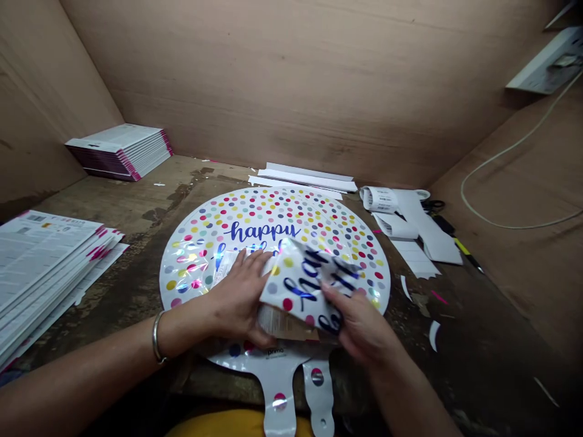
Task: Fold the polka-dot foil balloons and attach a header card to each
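Round foil balloons [255, 209], white with coloured dots and blue "happy" lettering, lie flat and overlapping in front of me. Two tails point toward me, one a narrower strip [319, 394]. On top of them is a printed white card packet [276, 320], mostly covered. My left hand [241, 297] spans this packet, its fingers at the far side and its thumb at the near side. In my right hand [364, 321] a folded foil balloon [296, 279] with the same dots and lettering is pinched. It hangs over the packet and hides part of it.
At the left lie a near stack of printed cards [50, 261] and a far stack [122, 149]. White paper strips [305, 180] rest at the back. A label roll [382, 199], black scissors [432, 206] and a yellow-black cutter [462, 246] are at the right, with paper scraps.
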### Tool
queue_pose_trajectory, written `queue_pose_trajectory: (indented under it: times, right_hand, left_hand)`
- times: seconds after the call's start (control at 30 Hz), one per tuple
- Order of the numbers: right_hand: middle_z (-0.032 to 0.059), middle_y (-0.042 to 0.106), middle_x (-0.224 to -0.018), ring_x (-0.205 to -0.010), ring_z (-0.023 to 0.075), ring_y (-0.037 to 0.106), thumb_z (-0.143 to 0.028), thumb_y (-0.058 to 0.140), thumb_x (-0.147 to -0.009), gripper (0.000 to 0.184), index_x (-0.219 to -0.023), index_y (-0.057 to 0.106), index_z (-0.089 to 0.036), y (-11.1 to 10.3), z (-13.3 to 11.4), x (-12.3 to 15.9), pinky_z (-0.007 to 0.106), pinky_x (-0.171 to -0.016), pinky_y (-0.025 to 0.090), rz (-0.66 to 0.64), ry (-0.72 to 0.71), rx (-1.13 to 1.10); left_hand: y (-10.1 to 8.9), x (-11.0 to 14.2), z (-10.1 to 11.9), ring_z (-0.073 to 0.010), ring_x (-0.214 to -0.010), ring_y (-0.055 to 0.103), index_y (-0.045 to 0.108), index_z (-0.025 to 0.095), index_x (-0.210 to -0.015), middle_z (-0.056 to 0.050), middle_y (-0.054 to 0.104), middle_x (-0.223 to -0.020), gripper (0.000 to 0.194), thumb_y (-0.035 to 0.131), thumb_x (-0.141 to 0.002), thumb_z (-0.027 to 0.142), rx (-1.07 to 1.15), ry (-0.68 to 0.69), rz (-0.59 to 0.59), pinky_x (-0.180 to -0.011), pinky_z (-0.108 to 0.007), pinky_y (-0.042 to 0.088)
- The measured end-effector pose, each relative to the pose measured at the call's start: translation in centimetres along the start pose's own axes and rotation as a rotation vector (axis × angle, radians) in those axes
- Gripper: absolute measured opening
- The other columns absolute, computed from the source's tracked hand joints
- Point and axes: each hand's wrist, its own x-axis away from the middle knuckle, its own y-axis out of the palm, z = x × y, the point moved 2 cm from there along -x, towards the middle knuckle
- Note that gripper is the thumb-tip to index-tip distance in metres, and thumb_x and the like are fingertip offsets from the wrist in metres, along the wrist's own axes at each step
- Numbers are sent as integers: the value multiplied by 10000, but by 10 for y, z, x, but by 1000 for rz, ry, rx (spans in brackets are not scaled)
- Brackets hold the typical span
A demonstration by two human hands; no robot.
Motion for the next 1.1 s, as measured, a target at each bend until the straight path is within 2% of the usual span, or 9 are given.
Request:
queue_pose_trajectory:
  times: [0.07, 0.13, 0.27, 0.37, 0.5, 0.73, 0.97, 1.03, 1.1]
  right_hand:
    - [58, 725, -983, -910, 251, 680, -191, 743, -661, 497, -1129, 577, -191, -23, -15, 0, 399, -789, 578, 144, -135, 32]
    - [51, 726, -983, -911, 258, 678, -214, 769, -624, 485, -1082, 608, -212, -45, -27, -1, 387, -755, 584, 215, -211, 96]
    - [75, 737, -916, -858, 279, 686, -327, 776, -630, 416, -1001, 654, -181, -67, -26, -6, 393, -718, 572, 106, -83, 363]
    - [81, 737, -903, -854, 281, 682, -425, 726, -682, 416, -996, 661, -159, -66, -23, -7, 394, -723, 556, 45, -44, 561]
    - [55, 739, -849, -799, 247, 675, -448, 706, -691, 376, -929, 680, -158, -57, -31, -4, 351, -718, 539, 15, -95, 723]
    - [25, 720, -695, -701, 222, 662, -417, 737, -639, 300, -785, 693, -158, -58, -36, -3, 300, -639, 525, -14, -38, 789]
    - [56, 727, -884, -848, 237, 667, -441, 703, -681, 356, -919, 661, -179, -30, -21, -4, 341, -731, 530, -144, -63, 620]
    - [25, 715, -811, -752, 191, 666, -435, 712, -675, 334, -891, 631, -194, -31, -25, -5, 283, -640, 525, -129, -124, 586]
    - [-27, 647, -604, -515, 129, 591, -428, 716, -666, 283, -759, 587, -193, -36, -27, -8, 214, -469, 454, -86, -129, 637]
  left_hand:
    - [-1, 2, 1, -455, -1351, 99, 153, 239, -1449, -198, 184, -1476, 1221, 719, -463, 685, -18, 7, -7, -1057, -653, 28]
    - [-2, 3, -1, -458, -1344, 104, 152, 254, -1448, -196, 202, -1463, 1202, 707, -478, 698, -23, -23, -2, -1046, -666, 34]
    - [-3, 2, -3, -452, -1341, 99, 131, 255, -1449, -187, 191, -1461, 1191, 696, -499, 701, -16, -39, 23, -1054, -656, 33]
    - [-2, 2, -2, -452, -1336, 105, 125, 259, -1449, -183, 187, -1460, 1216, 700, -478, 712, -16, -25, 10, -1056, -650, 41]
    - [-4, 2, -4, -450, -1325, 130, 135, 249, -1450, -181, 196, -1453, 1199, 701, -494, 700, -31, -24, 25, -1060, -642, 51]
    - [-5, 4, -9, -440, -1331, 134, 115, 259, -1456, -187, 208, -1446, 1251, 716, -453, 706, -35, 18, 4, -1061, -641, 41]
    - [-2, 1, -2, -440, -1331, 140, 118, 270, -1454, -172, 220, -1446, 1236, 728, -461, 683, -9, 48, 31, -1062, -641, 46]
    - [-2, 2, -5, -440, -1333, 134, 117, 258, -1455, -181, 218, -1445, 1235, 721, -467, 687, -11, 27, 29, -1061, -643, 52]
    - [-2, 3, -8, -438, -1334, 131, 124, 248, -1455, -187, 213, -1446, 1237, 717, -464, 692, -20, 7, 16, -1063, -640, 51]
